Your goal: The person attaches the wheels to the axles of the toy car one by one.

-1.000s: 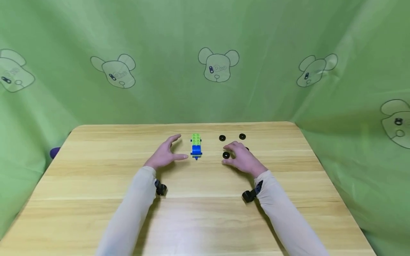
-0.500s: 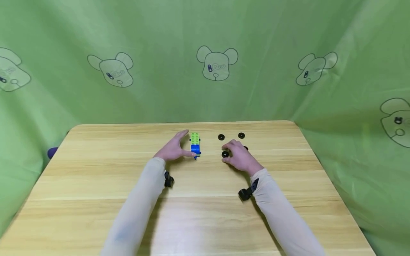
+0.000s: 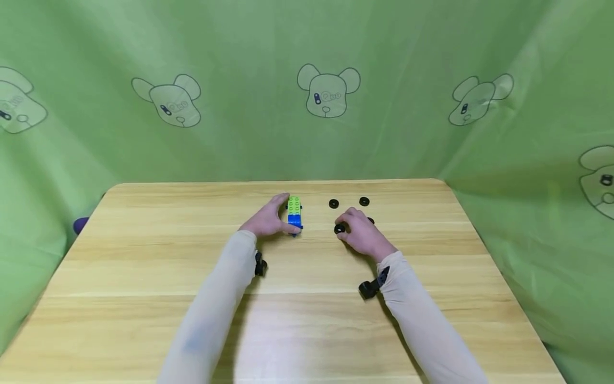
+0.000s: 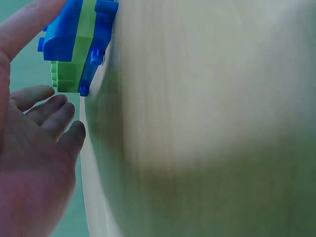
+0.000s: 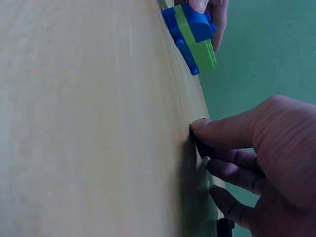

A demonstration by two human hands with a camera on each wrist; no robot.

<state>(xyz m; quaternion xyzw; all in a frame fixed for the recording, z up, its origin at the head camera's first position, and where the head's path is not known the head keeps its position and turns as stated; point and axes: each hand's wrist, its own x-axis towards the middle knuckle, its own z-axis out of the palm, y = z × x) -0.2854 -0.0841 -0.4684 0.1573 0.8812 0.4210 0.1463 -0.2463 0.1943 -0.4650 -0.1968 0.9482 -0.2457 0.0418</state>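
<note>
On tabletop (image 3: 307, 325), right hand (image 3: 361, 233) pinches part-hidden black ring (image 3: 338, 229); left hand (image 3: 266, 220) spread beside blocks (image 3: 295, 207).

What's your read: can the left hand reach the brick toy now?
Likely yes: the left hand is beside the brick toy, thumb across its blue part, nothing between them; the right hand, holding a black wheel, is clear.
</note>
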